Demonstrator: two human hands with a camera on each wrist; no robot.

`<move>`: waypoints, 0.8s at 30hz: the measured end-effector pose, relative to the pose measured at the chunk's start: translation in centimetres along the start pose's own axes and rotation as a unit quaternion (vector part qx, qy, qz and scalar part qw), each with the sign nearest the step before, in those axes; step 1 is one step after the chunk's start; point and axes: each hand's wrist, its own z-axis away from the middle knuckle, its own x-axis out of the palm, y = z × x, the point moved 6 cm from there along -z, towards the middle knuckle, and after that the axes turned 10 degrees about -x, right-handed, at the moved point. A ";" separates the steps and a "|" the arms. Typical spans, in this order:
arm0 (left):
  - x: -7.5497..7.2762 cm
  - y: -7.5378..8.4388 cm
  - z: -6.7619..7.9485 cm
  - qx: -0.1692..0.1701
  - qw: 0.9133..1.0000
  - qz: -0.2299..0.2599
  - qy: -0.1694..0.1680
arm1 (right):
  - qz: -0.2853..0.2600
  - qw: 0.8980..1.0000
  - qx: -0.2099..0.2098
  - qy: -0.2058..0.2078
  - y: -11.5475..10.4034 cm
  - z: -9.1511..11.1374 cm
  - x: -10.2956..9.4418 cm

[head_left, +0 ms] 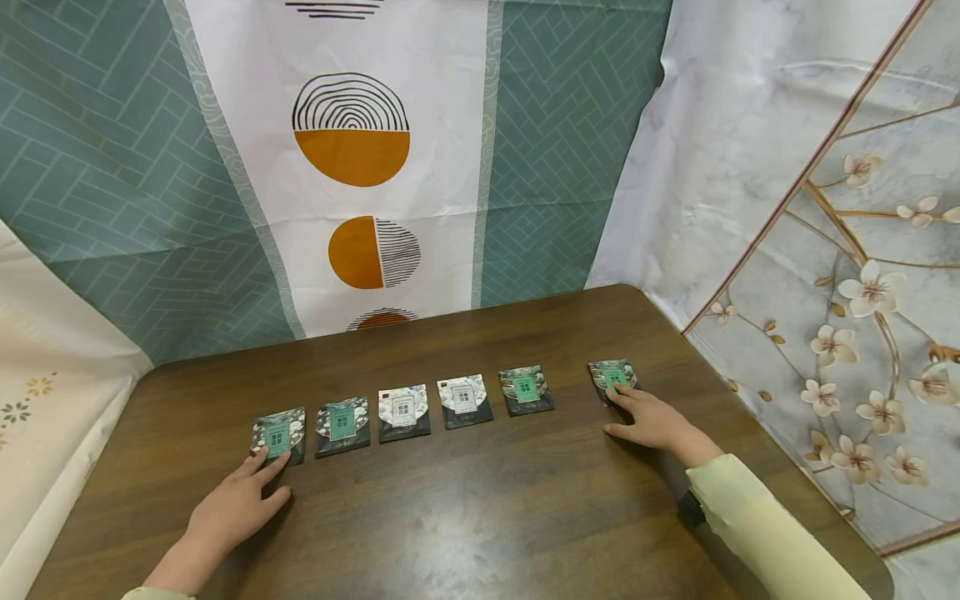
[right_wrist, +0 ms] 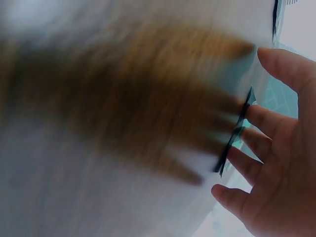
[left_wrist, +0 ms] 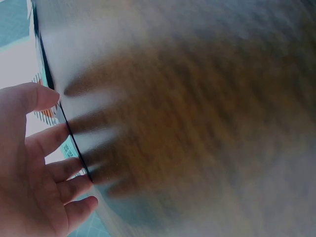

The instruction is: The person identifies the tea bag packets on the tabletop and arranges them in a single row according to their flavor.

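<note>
A row of flat square packets lies across the brown table. My left hand (head_left: 234,510) rests its fingertips on the near part of the leftmost packet (head_left: 277,432), which has a green label. Fingers spread, my right hand (head_left: 656,421) touches the rightmost packet (head_left: 611,375), also green-labelled, with its fingertips. In the left wrist view the packet's dark edge (left_wrist: 76,143) runs along the fingertips of the left hand. The right wrist view shows a dark packet (right_wrist: 233,138) edge-on under the right fingertips.
Between the hands lie a green-labelled packet (head_left: 342,423), a white packet (head_left: 403,412), another white packet (head_left: 464,401) and a green-labelled one (head_left: 526,389). The wooden table (head_left: 450,492) meets a patterned curtain (head_left: 442,167) behind and a floral curtain (head_left: 847,333) at right.
</note>
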 end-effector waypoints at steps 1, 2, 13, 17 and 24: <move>0.0 0.0 0.0 0.000 1.000 0.000 0.000 | 0.000 1.000 -0.003 0.000 -0.2 -0.2 0.0; -0.1 0.0 0.0 0.000 1.000 0.001 -0.001 | 0.000 1.000 -0.005 0.000 -0.4 -0.4 0.0; 0.0 -0.1 -0.1 -0.005 1.000 0.001 -0.009 | 0.005 1.000 -0.024 -0.010 -1.8 -2.3 0.2; 0.0 -0.1 -0.1 -0.004 1.000 0.001 -0.008 | 0.007 0.999 -0.029 -0.017 -2.2 -2.9 0.4; 0.1 -0.1 -0.2 -0.005 1.000 -0.003 -0.006 | 0.006 0.999 -0.030 -0.022 -2.8 -3.5 0.6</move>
